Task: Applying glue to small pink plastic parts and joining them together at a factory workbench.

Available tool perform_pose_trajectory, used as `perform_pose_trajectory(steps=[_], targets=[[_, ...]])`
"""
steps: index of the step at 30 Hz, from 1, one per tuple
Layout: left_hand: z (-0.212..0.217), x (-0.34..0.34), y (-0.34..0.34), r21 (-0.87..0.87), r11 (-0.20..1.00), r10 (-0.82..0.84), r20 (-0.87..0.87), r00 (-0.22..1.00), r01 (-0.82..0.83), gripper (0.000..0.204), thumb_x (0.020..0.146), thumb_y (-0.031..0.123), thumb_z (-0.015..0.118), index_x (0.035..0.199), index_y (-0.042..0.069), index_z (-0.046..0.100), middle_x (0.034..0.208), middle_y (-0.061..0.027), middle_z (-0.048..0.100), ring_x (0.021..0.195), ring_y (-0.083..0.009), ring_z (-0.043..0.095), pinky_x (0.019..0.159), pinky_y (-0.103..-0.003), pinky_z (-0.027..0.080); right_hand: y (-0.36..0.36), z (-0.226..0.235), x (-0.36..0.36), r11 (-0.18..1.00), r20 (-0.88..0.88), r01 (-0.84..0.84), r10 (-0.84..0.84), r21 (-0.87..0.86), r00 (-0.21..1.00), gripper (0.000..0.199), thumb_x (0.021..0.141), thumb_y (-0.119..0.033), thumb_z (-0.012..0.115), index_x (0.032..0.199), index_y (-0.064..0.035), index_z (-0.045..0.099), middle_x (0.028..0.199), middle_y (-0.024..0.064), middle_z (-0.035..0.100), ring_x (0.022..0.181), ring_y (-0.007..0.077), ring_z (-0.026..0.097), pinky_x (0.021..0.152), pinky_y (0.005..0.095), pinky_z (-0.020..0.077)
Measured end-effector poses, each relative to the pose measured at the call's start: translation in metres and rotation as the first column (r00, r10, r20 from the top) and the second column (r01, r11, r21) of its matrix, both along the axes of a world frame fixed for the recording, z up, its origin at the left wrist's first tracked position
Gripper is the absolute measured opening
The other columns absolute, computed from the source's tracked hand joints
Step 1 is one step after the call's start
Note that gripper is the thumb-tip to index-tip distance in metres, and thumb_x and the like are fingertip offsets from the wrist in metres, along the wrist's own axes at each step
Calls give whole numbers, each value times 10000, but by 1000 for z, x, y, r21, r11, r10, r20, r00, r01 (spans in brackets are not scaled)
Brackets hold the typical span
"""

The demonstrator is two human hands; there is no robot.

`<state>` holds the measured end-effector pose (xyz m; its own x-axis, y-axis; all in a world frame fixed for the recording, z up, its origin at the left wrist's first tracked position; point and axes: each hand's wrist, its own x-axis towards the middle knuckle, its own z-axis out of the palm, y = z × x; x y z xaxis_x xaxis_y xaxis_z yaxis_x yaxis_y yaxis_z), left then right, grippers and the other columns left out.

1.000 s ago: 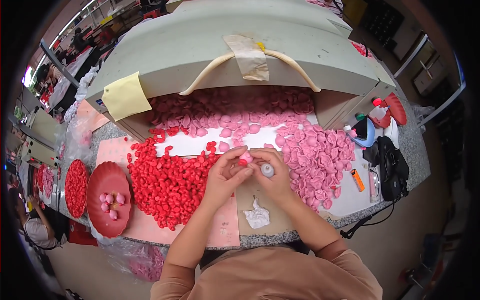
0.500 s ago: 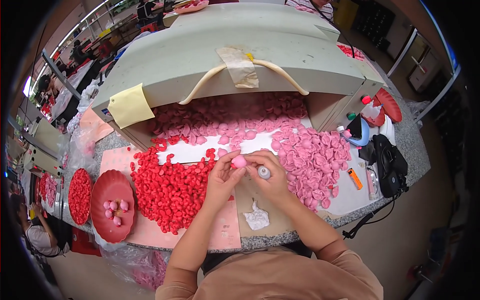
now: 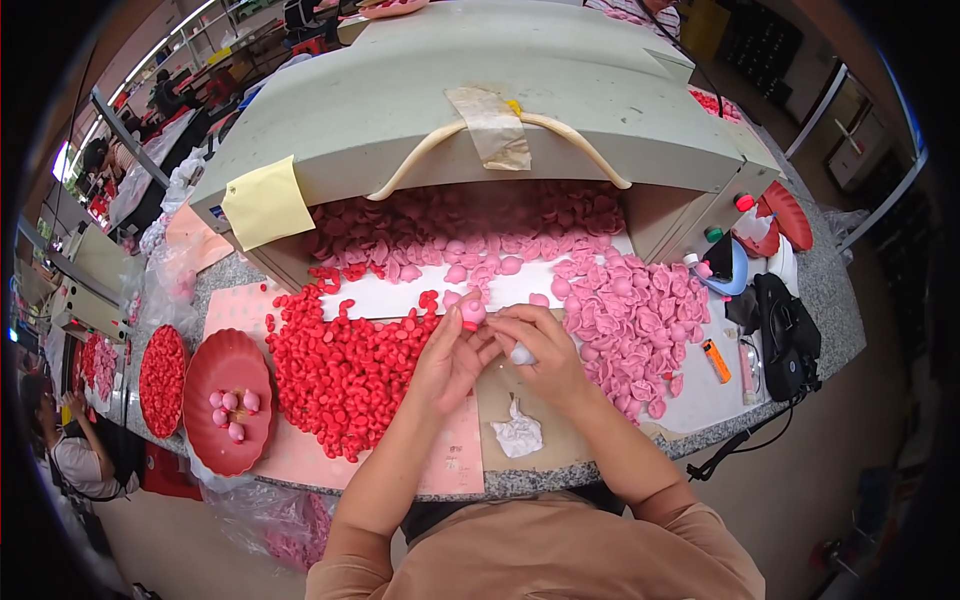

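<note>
My left hand [image 3: 437,370] pinches a small pink ball-shaped piece [image 3: 473,309] between thumb and fingertips, a bit of red showing at its lower end. My right hand [image 3: 552,362] is closed around a small white bottle [image 3: 522,354], its fingertips close to the left hand's. On the left of my hands spreads a heap of small red plastic pieces [image 3: 345,385]. A pile of pink petal-like cup pieces [image 3: 630,325] lies to the right. Several assembled pink pieces rest in a scalloped red tray [image 3: 232,365] at the left.
A grey-green metal hood [image 3: 560,75] arches over more pink pieces at the back. Crumpled white tissue [image 3: 518,432] lies near the front edge. Rightward are an orange lighter-like item [image 3: 716,361], a black bag [image 3: 785,330] and a blue container [image 3: 735,272]. Another person [image 3: 85,450] sits far left.
The pink piece has turned upright in my left fingertips and risen slightly, its red end now pointing down. My right hand has tilted the bottle, showing less of it.
</note>
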<state>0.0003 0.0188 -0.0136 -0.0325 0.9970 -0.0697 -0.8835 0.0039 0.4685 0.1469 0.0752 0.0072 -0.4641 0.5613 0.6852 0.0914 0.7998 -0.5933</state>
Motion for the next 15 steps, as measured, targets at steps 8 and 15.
perform_pose_trajectory(steps=[8, 15], targets=[[15, -3, 1, -96, 994, 48, -8, 999, -48, 263, 943, 341, 463, 1041, 105, 528, 998, -59, 563, 945, -187, 535, 907, -390, 426, 2, 3, -6, 994, 66, -11, 4, 105, 998, 508, 573, 58, 664, 1062, -76, 635, 1006, 88, 572, 809, 232, 605, 684, 320, 522], [28, -53, -13, 319, 924, 63, 410, 910, -208, 371, 918, 420, 479, 1022, 67, 520, 929, -63, 490, 879, -186, 486, 884, -357, 425, -17, 32, -29, 986, 69, -108, 100, 124, 993, 335, 708, 93, 648, 1021, -24, 639, 899, 105, 570, 771, 227, 600, 628, 297, 493]])
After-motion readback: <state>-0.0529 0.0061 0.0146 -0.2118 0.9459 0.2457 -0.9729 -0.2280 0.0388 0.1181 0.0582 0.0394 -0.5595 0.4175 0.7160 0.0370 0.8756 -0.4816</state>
